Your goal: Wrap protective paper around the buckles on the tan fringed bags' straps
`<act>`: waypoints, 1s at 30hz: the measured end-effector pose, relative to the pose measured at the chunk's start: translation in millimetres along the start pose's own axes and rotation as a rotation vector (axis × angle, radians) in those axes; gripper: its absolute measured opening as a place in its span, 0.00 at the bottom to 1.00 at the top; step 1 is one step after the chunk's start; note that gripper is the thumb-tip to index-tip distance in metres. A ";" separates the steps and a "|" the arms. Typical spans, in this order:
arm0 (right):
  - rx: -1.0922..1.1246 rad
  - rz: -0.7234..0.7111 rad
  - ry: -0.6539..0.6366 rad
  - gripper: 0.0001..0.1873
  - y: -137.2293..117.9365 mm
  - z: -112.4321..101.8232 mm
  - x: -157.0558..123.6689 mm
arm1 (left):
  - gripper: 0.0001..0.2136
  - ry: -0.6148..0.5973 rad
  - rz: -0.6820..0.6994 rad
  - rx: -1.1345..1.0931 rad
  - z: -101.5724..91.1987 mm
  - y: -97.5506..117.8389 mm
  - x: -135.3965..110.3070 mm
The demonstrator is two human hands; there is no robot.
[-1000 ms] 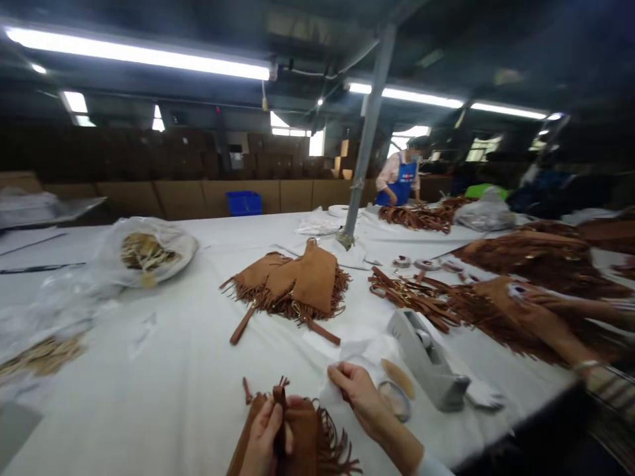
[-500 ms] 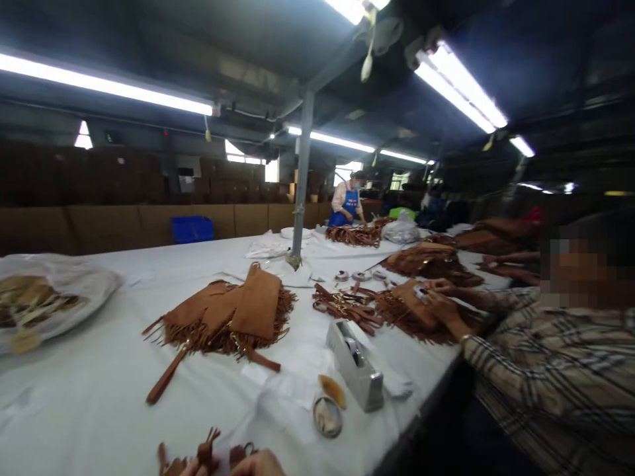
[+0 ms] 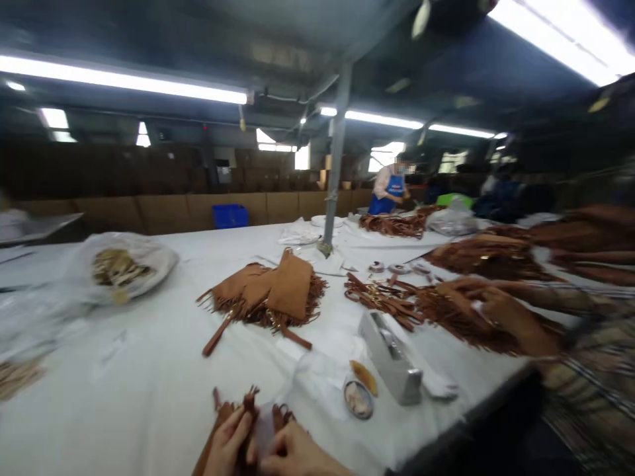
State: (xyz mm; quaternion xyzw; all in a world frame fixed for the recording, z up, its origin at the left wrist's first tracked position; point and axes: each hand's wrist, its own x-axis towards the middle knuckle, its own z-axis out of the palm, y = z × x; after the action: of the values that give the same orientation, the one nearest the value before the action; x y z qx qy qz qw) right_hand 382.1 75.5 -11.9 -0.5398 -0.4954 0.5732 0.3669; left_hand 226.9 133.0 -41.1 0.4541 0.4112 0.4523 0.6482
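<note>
At the bottom edge, my left hand (image 3: 229, 443) and my right hand (image 3: 294, 455) are closed together on a brown suede fringed piece (image 3: 248, 406) with a small strap end sticking up. A pale scrap sits between my fingers; I cannot make out what it is. Both hands are cut off by the frame's lower edge. The piece rests on the white-covered table (image 3: 149, 370).
A pile of brown fringed pouches (image 3: 270, 294) lies mid-table. A grey tape dispenser (image 3: 391, 357), a small round tin (image 3: 358, 400) and a clear bag of parts (image 3: 119, 268) stand around. A co-worker's hands (image 3: 496, 307) handle fringe at right. A steel post (image 3: 333, 165) rises behind.
The view swung back left and tipped down a little. My hands, barely showing half a second ago, are in view again, still together on the fringed piece.
</note>
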 end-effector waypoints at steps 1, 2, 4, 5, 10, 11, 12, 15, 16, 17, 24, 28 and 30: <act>0.046 0.027 -0.034 0.13 0.4 4.8 5.3 | 0.24 -0.008 -0.014 -0.066 -0.5 -3.3 1.1; 0.123 0.062 -0.033 0.12 -0.3 6.9 11.1 | 0.23 -0.035 -0.024 -0.125 -0.9 -6.5 3.3; 0.350 0.118 0.078 0.13 -5.1 4.4 23.7 | 0.22 -0.010 0.000 -0.194 -0.9 -11.4 8.7; 0.463 0.125 0.159 0.15 -9.0 1.0 29.8 | 0.22 0.009 0.008 -0.209 -0.4 -12.9 10.8; 0.739 0.042 0.351 0.17 -29.0 -13.4 51.3 | 0.27 0.060 -0.007 -0.190 6.7 -9.4 9.1; 0.748 0.035 0.350 0.16 -31.4 -13.3 54.0 | 0.28 0.063 -0.009 -0.172 8.1 -7.3 7.7; 0.743 0.030 0.346 0.16 -33.1 -12.3 56.3 | 0.28 0.066 -0.008 -0.148 9.4 -5.3 6.5; 0.697 0.020 0.324 0.17 -35.5 -6.7 61.8 | 0.26 0.094 0.025 -0.056 12.0 -2.6 4.9; 0.683 0.016 0.317 0.17 -35.5 -5.1 63.4 | 0.25 0.106 0.041 -0.033 12.5 -3.2 5.0; 0.670 0.012 0.308 0.17 -35.1 -3.9 64.9 | 0.24 0.115 0.059 -0.016 12.8 -4.4 5.4; 0.523 -0.054 0.245 0.20 -25.5 -2.9 73.4 | 0.20 0.131 0.105 0.058 13.1 -9.5 6.9; 0.445 -0.078 0.160 0.21 -22.5 0.5 72.8 | 0.20 0.124 0.098 0.048 14.1 -4.9 6.5; 0.419 -0.084 0.158 0.21 -22.8 1.0 72.6 | 0.21 0.120 0.097 0.029 14.7 -3.8 6.9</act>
State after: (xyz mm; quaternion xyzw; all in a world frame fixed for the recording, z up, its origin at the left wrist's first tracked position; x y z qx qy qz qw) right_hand 367.7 150.2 -8.5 -0.4740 -0.3575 0.6035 0.5322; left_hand 243.4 135.8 -41.9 0.4549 0.4333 0.5038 0.5929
